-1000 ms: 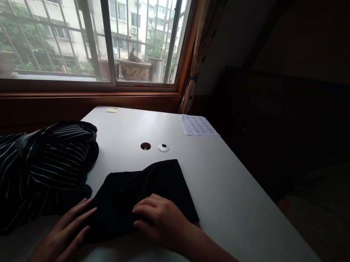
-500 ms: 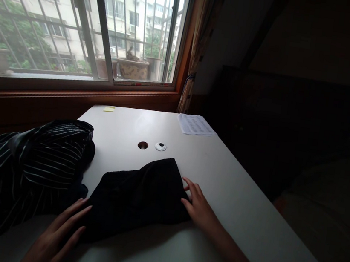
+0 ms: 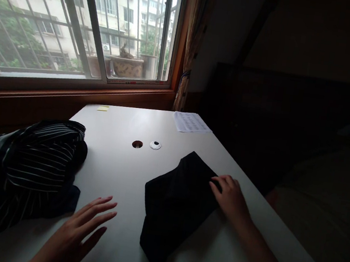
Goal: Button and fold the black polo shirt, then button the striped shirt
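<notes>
A dark, folded piece of cloth (image 3: 178,200) lies on the white table (image 3: 116,162), turned at a slant; what garment it is does not show. My right hand (image 3: 230,198) pinches its right edge between thumb and fingers. To the left of the cloth and apart from it, my left hand (image 3: 85,226) hovers over the table with its fingers stretched out, holding nothing. Beyond that hand, at the far left, sits a heap of dark clothing with white stripes (image 3: 38,164).
A round hole (image 3: 137,144) and its white cap (image 3: 155,145) are near the table's middle. Printed sheets (image 3: 191,123) lie at the back right edge, and a yellow note (image 3: 103,108) at the back left. A barred window (image 3: 126,34) stands behind.
The dark cloth has moved right and turned, drawn by my right hand. My left hand has come away from its left side. The view has shifted slightly.
</notes>
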### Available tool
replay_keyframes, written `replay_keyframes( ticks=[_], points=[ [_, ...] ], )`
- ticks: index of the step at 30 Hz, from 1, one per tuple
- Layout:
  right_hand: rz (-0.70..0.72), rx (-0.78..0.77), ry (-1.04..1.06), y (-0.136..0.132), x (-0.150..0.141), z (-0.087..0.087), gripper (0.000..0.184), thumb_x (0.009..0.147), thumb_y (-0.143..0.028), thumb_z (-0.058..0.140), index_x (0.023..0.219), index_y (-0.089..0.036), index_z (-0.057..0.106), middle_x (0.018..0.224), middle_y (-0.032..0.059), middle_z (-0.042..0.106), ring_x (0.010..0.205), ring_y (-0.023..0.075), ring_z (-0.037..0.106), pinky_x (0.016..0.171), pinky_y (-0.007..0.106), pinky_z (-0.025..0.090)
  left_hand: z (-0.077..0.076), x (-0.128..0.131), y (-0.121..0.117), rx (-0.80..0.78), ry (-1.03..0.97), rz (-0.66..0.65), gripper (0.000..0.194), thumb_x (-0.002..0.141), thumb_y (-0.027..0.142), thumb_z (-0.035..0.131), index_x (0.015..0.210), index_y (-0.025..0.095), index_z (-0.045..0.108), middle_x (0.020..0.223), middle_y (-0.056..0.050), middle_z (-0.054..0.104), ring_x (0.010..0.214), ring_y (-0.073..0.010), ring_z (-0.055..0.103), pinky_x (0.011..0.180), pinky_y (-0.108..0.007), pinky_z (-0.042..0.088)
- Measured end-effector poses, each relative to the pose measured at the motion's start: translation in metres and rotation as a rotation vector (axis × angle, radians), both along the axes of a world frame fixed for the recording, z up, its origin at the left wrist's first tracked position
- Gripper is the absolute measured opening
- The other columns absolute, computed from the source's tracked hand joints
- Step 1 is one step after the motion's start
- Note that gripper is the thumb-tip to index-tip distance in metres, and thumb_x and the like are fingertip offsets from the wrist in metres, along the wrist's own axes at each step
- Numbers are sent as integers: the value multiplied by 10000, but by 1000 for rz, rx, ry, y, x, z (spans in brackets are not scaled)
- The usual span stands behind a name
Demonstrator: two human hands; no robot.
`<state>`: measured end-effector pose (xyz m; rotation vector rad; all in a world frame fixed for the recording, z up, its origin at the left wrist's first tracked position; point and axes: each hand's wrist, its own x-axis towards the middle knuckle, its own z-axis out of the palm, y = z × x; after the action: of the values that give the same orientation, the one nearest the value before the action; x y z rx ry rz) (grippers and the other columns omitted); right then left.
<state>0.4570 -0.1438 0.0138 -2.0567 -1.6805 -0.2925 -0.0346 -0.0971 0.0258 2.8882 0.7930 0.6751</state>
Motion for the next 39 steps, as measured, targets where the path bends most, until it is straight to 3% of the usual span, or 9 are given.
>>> replay_keyframes(
  ticks=[2,6,13,16,20,25,31,36,39],
  points=[
    [83,-98,154,-3,-19,1,331,952,-453,485,1064,-208,677,962,95,666,960,280,602,911,433,474,9,17,9,-35,10,-57,426,969,229,538,1388,304,512,1340,-34,620,1309,-231,527,1042,-382,527],
    [139,-237,407,0,-54,5,492,940,-532,482,1336,-242,517,966,58,676,881,239,626,834,393,494,21,53,25,-147,-5,-110,371,982,211,505,1343,283,552,1225,-51,672,1176,-215,602,959,-359,565],
    [154,-327,611,17,-72,14,527,842,-354,605,1338,-229,475,854,-4,633,741,180,612,700,319,473,26,101,45,-277,-80,-96,316,987,227,477,1271,279,605,1101,-64,694,1010,-222,637,853,-385,568],
    [196,-307,673,27,-77,21,526,797,-269,629,1305,-226,498,821,-20,620,748,171,612,709,308,469,19,112,49,-386,-207,-70,275,982,235,481,1206,256,639,1084,-70,689,977,-209,648,851,-366,561],
    [292,-233,825,47,-95,33,495,803,-288,663,1273,-235,515,855,-13,637,815,174,629,772,316,492,1,115,55,-696,-417,-27,260,988,304,476,1176,227,638,1102,-80,684,994,-203,665,857,-352,563],
    [572,-292,1114,68,-134,42,492,894,-330,602,1354,-253,445,1095,57,694,981,200,668,829,356,547,-22,110,64,-972,-526,48,362,968,400,497,1269,206,549,1128,-102,684,985,-223,683,873,-396,560],
    [569,-237,986,51,-131,48,292,941,-309,558,1226,-259,600,1112,48,711,1022,202,673,946,384,513,-27,106,69,-928,-520,134,395,942,423,512,1270,203,524,1158,-121,665,1023,-246,677,855,-413,562],
    [535,-303,736,5,-97,52,147,914,-336,624,1003,-245,695,1008,30,703,954,199,659,850,337,515,-29,110,72,-824,-449,166,363,938,412,514,1232,206,569,1185,-117,664,1094,-250,645,923,-422,540],
    [589,-360,582,-26,-85,45,119,867,-321,695,951,-237,689,999,27,676,951,195,629,879,342,492,-28,113,76,-748,-365,183,367,945,424,502,1239,216,574,1211,-113,650,1105,-262,625,960,-449,509]
  ],
)
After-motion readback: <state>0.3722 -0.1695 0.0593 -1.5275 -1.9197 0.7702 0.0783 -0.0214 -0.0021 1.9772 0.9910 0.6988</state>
